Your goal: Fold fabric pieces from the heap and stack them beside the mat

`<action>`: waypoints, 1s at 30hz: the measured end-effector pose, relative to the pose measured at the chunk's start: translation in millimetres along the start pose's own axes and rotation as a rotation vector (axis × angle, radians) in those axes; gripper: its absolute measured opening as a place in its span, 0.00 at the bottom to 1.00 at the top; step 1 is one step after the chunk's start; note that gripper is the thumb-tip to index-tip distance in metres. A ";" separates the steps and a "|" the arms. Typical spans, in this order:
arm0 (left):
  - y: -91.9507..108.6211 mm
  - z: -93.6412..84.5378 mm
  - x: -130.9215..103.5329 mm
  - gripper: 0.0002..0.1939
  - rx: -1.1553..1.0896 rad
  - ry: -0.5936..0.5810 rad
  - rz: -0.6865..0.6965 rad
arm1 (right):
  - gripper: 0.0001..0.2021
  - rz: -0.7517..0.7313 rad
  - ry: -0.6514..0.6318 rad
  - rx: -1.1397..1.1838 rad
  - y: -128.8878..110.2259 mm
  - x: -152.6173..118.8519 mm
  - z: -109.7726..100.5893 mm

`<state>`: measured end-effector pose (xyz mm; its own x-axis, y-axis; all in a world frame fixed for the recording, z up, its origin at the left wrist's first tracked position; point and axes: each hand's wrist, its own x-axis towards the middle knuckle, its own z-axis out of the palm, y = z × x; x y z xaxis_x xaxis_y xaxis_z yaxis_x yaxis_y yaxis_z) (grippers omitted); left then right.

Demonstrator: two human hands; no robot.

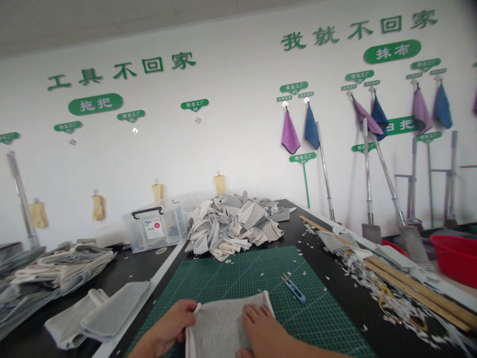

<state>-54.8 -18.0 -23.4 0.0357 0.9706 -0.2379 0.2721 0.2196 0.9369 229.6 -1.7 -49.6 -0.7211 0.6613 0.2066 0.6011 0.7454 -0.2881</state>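
A grey fabric piece point(219, 323) with paler edges lies on the green cutting mat point(253, 268), close to me. My left hand point(175, 323) pinches its upper left corner between thumb and fingers. My right hand point(264, 328) rests flat on the right part of the fabric, fingers stretched out. To the right of the fabric, blue thread snips point(294, 289) lie on the mat. A large heap of grey and off-white fabric pieces point(234, 223) covers the mat's far end.
Flat fabric pieces point(115, 308) and a tall stack point(63, 268) lie on the left. Behind them stands a clear plastic box point(149, 231). On the right are wooden strips point(413, 291), gold-handled scissors point(387, 303), white scraps point(357, 273) and a red basin point(454, 258).
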 end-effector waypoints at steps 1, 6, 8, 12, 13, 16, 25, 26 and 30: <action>0.5 0.8 0.6 0.06 0.012 0.048 0.004 | 0.34 0.003 0.014 -0.006 -2.6 -2.4 -3.6; 3.0 1.9 3.0 0.05 0.068 0.170 0.009 | 0.32 -0.031 0.113 -0.087 -14.0 -10.5 -14.6; 4.7 1.2 3.2 0.07 0.099 0.191 0.009 | 0.31 -0.120 0.096 -0.143 -16.3 -8.5 -6.0; 15.1 4.8 0.1 0.09 0.090 0.199 0.034 | 0.14 -0.376 0.086 -0.310 -17.2 1.0 30.8; 20.0 8.0 -1.2 0.10 0.084 0.179 0.049 | 0.12 -0.413 0.127 -0.342 -17.3 2.7 39.1; 39.7 24.5 -2.9 0.13 0.076 0.106 0.092 | 0.11 -0.441 0.241 -0.388 -19.4 3.3 51.9; 88.3 91.0 21.0 0.26 0.131 -0.108 0.145 | 0.09 -0.518 0.247 -0.424 -27.0 -9.7 39.7; 89.5 96.7 23.3 0.26 0.140 -0.130 0.146 | 0.10 -0.554 0.280 -0.421 -26.3 -12.1 36.5; 87.5 115.3 29.6 0.23 0.173 -0.171 0.124 | 0.15 -0.716 0.481 -0.336 -24.5 -23.8 19.2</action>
<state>81.0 18.7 22.0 0.2368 0.9553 -0.1772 0.4148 0.0655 0.9076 225.4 -37.3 -65.4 -0.7838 -0.0586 0.6182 0.1901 0.9251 0.3287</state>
